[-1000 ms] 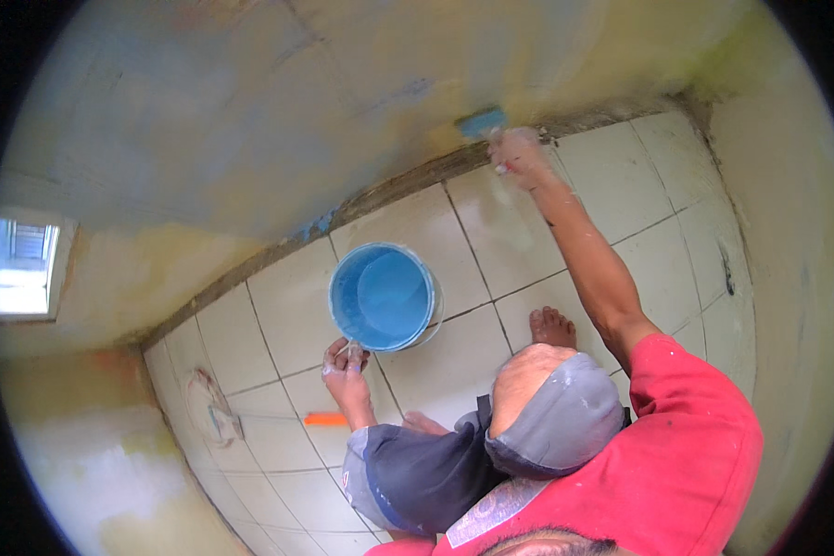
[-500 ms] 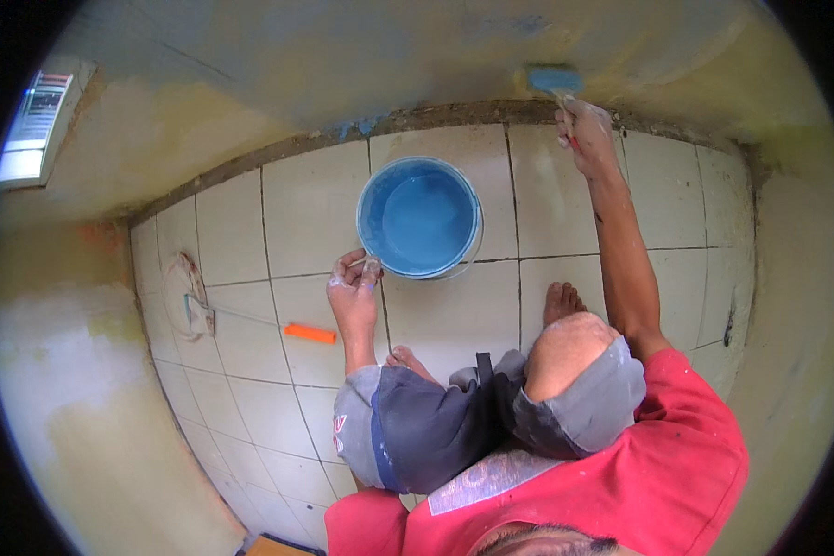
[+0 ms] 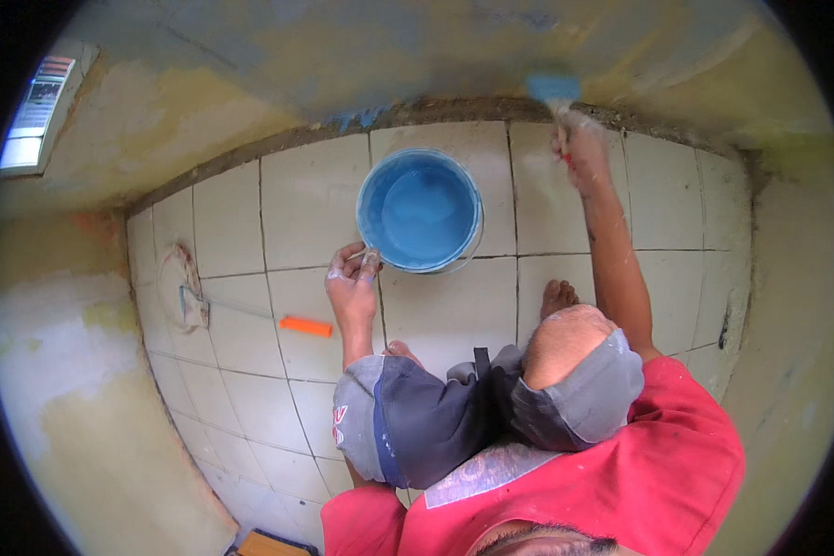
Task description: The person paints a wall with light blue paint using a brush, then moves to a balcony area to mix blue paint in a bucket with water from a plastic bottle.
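Note:
I am squatting on a tiled floor facing a wall. My right hand [image 3: 579,148] is stretched forward, shut on a paintbrush [image 3: 554,91] whose blue-loaded bristles press against the bottom of the wall [image 3: 361,56]. A blue bucket [image 3: 420,209] of blue paint stands on the floor in front of my knees. My left hand [image 3: 352,278] grips the bucket's near-left rim or handle; its fingers are smeared with paint. My knees and a bare foot [image 3: 556,296] show below the bucket.
A scraper with an orange handle [image 3: 304,325] lies on the tiles to the left, its blade near a round floor mark [image 3: 178,287]. A window vent [image 3: 37,102] sits high on the left wall. Walls close in left and right.
The view has swung so the bucket and wall base sit more centred. My right hand keeps the brush on the wall, shifted slightly. My left hand stays at the bucket's rim.

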